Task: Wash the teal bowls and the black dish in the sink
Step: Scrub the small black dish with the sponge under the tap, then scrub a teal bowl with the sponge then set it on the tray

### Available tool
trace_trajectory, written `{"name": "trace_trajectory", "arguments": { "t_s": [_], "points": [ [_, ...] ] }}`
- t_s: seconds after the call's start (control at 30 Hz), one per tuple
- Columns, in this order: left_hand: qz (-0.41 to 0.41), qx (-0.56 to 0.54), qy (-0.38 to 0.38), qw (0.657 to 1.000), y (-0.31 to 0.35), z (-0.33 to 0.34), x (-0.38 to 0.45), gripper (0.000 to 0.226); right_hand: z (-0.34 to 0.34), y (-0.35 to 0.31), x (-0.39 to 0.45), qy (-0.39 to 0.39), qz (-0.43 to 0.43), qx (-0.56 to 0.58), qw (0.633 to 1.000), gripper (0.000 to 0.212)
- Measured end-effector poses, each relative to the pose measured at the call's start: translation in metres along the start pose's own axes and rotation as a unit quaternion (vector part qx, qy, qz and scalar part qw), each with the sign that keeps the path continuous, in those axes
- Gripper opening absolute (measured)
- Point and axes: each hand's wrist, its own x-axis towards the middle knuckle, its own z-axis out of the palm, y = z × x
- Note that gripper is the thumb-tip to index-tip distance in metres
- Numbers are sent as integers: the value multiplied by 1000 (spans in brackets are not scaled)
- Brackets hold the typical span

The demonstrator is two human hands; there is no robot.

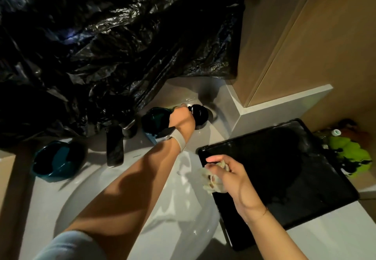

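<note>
Reaching to 12 o'clock, the left hand (pixel 181 117) grips a small black dish (pixel 200 114) beside 1 teal bowl (pixel 155 121), the right hand (pixel 227 175) clutches a cloth (pixel 212 179), another bowl (pixel 58 161) waits at 9 o'clock; washing looks unfinished.

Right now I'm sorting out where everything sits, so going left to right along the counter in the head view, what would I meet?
Teal bowl → faucet → second teal bowl under the left hand → small black dish → black tray → green object.
</note>
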Motion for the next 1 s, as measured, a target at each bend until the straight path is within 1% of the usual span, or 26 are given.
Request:
{"name": "trace_trajectory", "arguments": {
  "t_s": [0.13, 0.17, 0.2, 0.23, 0.27, 0.3, 0.33, 0.37, 0.4, 0.47, 0.53, 0.57, 0.63, 0.7, 0.77, 0.8, 0.87, 0.9, 1.0],
  "points": [
    [18, -3, 30, 999, -4, -11, -27, 29, -2, 0, 2, -6, 0, -2, 1000, 11],
    [30, -35, 40, 998, -8, -17, -41, 31, -2, -1, 1, -10, 1, -6, 1000, 12],
    [43, -100, 37, 993, -20, -20, -56, 33, -1, -1, 0, -15, 4, -8, 1000, 14],
    [52, -204, 6, 977, -32, -24, -73, 35, 0, -2, -1, -22, 8, 0, 1000, 17],
    [54, -326, -44, 943, -45, -27, -91, 36, 0, -2, -3, -32, 12, 11, 999, 22],
    [55, -416, -85, 904, -60, -28, -108, 38, 2, -3, -5, -45, 14, 20, 999, 27],
    [56, -443, -122, 886, -76, -28, -123, 35, 3, -5, -7, -64, 16, 27, 997, 32],
    [60, -428, -158, 888, -89, -29, -139, 37, 5, -6, -10, -89, 20, 36, 995, 37],
    [74, -395, -181, 898, -100, -26, -154, 48, 8, -8, -13, -115, 25, 49, 992, 43],
    [112, -345, -198, 911, -113, -23, -181, 69, 15, -13, -19, -161, 41, 65, 984, 54],
    [128, -363, -195, 902, -119, -16, -196, 79, 24, -16, -26, -199, 50, 60, 977, 57],
    [123, -374, -184, 900, -118, -14, -202, 76, 29, -18, -29, -215, 52, 55, 974, 56],
    [82, -395, -141, 904, -119, -16, -207, 59, 36, -20, -35, -247, 52, 38, 967, 54],
    [62, -406, -104, 906, -124, -23, -209, 37, 39, -23, -37, -276, 48, 3, 960, 60],
    [57, -375, -84, 921, -135, -33, -209, 22, 45, -28, -33, -280, 41, -63, 957, 68],
    [61, -350, -78, 931, -142, -39, -208, 19, 50, -30, -31, -274, 35, -113, 955, 71],
    [66, -328, -81, 939, -156, -50, -206, 24, 62, -35, -28, -261, 8, -224, 939, 72],
    [66, -316, -82, 943, -162, -54, -204, 27, 69, -38, -26, -253, -13, -261, 931, 67],
    [67, -280, -71, 955, -179, -66, -198, 28, 86, -44, -21, -204, -70, -314, 925, 47]
  ]
}}
